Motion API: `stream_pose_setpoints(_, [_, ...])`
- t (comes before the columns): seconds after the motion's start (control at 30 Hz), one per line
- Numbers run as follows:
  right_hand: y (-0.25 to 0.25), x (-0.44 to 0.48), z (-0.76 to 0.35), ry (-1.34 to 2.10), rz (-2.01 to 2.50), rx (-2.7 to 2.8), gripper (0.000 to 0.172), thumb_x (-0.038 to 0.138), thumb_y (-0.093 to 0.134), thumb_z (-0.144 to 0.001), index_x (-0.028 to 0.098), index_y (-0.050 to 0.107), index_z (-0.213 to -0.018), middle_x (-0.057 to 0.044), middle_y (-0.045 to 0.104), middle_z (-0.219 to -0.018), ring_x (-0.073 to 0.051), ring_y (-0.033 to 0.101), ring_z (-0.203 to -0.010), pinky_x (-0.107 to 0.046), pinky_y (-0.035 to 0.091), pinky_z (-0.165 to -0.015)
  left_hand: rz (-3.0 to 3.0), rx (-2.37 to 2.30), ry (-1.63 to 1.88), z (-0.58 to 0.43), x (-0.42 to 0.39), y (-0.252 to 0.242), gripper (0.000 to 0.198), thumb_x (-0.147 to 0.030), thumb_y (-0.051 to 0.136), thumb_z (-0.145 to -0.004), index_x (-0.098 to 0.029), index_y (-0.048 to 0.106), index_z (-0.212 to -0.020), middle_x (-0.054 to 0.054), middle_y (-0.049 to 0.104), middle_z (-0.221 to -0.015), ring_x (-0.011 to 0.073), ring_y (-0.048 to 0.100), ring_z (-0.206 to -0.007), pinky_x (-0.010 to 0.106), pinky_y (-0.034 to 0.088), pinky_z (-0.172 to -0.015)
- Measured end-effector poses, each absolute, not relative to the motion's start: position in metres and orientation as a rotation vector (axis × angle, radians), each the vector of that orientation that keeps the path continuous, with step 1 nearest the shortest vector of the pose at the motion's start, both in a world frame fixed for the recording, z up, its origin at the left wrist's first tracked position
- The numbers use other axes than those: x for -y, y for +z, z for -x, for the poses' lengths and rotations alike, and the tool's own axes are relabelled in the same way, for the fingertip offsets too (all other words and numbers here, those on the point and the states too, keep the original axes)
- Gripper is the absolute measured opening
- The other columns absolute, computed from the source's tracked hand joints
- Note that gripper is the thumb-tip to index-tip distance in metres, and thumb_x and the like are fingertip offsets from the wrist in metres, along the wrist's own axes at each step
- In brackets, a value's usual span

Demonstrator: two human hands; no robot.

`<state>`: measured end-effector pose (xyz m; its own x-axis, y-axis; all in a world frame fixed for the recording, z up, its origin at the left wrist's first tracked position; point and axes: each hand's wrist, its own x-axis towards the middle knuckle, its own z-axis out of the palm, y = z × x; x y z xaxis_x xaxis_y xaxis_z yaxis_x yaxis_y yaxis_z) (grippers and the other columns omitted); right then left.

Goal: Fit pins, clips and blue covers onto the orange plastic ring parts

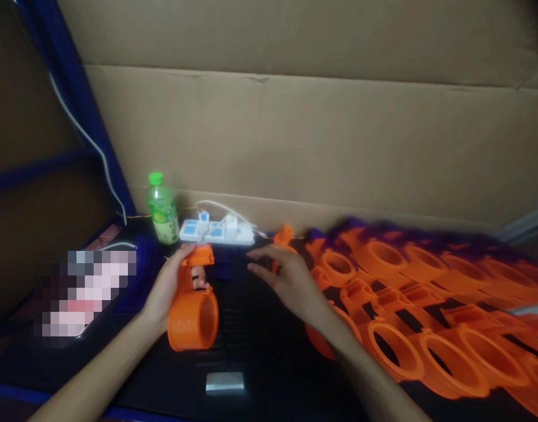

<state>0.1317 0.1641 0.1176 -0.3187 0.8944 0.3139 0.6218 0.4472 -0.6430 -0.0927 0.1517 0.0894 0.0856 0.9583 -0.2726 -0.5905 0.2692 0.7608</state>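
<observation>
My left hand is closed round an orange plastic part with a wide ring at its near end and a small bracket at its far end. Its fingertips show through the gap between the two ends. Over the dark table, my right hand has its thumb and fingers apart, and nothing shows between them. It is nearest to the pile of similar orange ring parts on the right; its forearm passes in front of some of them. A small metal-looking bar lies on the table close to me.
Behind the hands stand a green-capped bottle and a white power strip with plugs and cables. A pixelated, screen-like object leans at the left. Brown cardboard walls off the back. Dark blue frame bars run up the left side.
</observation>
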Motion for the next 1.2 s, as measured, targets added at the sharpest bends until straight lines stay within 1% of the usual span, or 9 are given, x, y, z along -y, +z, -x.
stream_pose_setpoints(0.17, [0.130,-0.152,-0.124,0.512,1.118,2.011,0.021,0.032,0.064,-0.093,0.025,0.072,-0.110,-0.003,0.067,-0.097,-0.015,0.061,-0.081,-0.027,0.049,-0.071,-0.588,-0.905,1.173,0.081,-0.144,0.084,0.039,-0.056,0.064,-0.085,-0.018,0.060,-0.090,-0.002,0.059,-0.054,0.0146,0.060,-0.047,0.028,0.054,-0.054])
stream_pose_setpoints(0.3, [0.125,-0.142,-0.113,0.393,1.075,2.099,0.022,0.029,0.060,-0.096,0.027,0.071,-0.114,-0.006,0.064,-0.111,-0.017,0.062,-0.099,-0.030,0.052,-0.084,-0.707,-0.888,1.101,0.073,-0.136,0.084,0.052,-0.064,0.056,-0.088,-0.017,0.057,-0.065,0.001,0.057,-0.051,0.0157,0.062,-0.051,0.027,0.053,-0.058])
stream_pose_setpoints(0.4, [0.122,-0.138,-0.111,0.243,1.064,2.141,0.023,0.028,0.058,-0.097,0.026,0.072,-0.115,-0.007,0.063,-0.108,-0.018,0.062,-0.098,-0.031,0.053,-0.083,-0.775,-0.877,0.976,0.071,-0.133,0.083,0.069,-0.073,0.041,-0.089,-0.017,0.054,-0.052,0.006,0.058,-0.049,0.0196,0.066,-0.056,0.027,0.050,-0.057])
stream_pose_setpoints(0.5, [0.118,-0.135,-0.109,0.132,0.997,2.127,0.024,0.025,0.057,-0.098,0.024,0.071,-0.117,-0.007,0.064,-0.101,-0.017,0.062,-0.092,-0.030,0.053,-0.077,-0.776,-0.793,0.886,0.071,-0.130,0.082,0.075,-0.076,0.032,-0.090,-0.016,0.057,-0.053,0.008,0.059,-0.051,0.0225,0.067,-0.060,0.029,0.051,-0.061])
stream_pose_setpoints(0.63, [0.115,-0.131,-0.104,0.070,0.929,2.127,0.026,0.021,0.056,-0.098,0.021,0.068,-0.121,-0.006,0.066,-0.098,-0.016,0.062,-0.089,-0.028,0.053,-0.071,-0.742,-0.691,0.954,0.068,-0.127,0.082,0.045,-0.058,0.052,-0.093,-0.017,0.061,-0.078,0.002,0.061,-0.057,0.0197,0.065,-0.058,0.031,0.052,-0.064])
stream_pose_setpoints(0.73, [0.116,-0.132,-0.103,0.106,0.866,2.113,0.030,0.019,0.056,-0.097,0.023,0.064,-0.126,-0.005,0.068,-0.103,-0.016,0.064,-0.093,-0.029,0.055,-0.077,-0.696,-0.702,1.040,0.069,-0.126,0.086,0.021,-0.040,0.065,-0.090,-0.021,0.059,-0.092,-0.002,0.061,-0.059,0.0162,0.061,-0.052,0.031,0.052,-0.063])
stream_pose_setpoints(0.87, [0.111,-0.142,-0.110,0.232,0.901,1.999,0.028,0.016,0.052,-0.098,0.025,0.066,-0.120,-0.003,0.069,-0.111,-0.015,0.066,-0.100,-0.030,0.056,-0.084,-0.638,-0.708,1.028,0.080,-0.133,0.094,0.038,-0.050,0.056,-0.093,-0.016,0.059,-0.076,0.000,0.053,-0.052,0.0166,0.058,-0.050,0.031,0.053,-0.060])
stream_pose_setpoints(0.97, [0.097,-0.153,-0.116,0.252,1.111,2.104,0.024,0.018,0.054,-0.097,0.024,0.069,-0.114,-0.004,0.070,-0.109,-0.018,0.067,-0.097,-0.032,0.056,-0.082,-0.553,-0.677,1.053,0.088,-0.142,0.096,0.040,-0.052,0.057,-0.092,-0.016,0.061,-0.076,-0.002,0.050,-0.051,0.0131,0.053,-0.045,0.028,0.051,-0.056])
stream_pose_setpoints(1.2, [0.065,-0.160,-0.106,0.126,1.225,2.469,0.034,0.019,0.055,-0.096,0.025,0.062,-0.128,-0.006,0.064,-0.122,-0.020,0.061,-0.108,-0.034,0.055,-0.084,-0.494,-0.677,1.033,0.088,-0.144,0.093,0.041,-0.056,0.060,-0.088,-0.017,0.062,-0.077,-0.002,0.049,-0.052,0.0113,0.049,-0.042,0.024,0.046,-0.047])
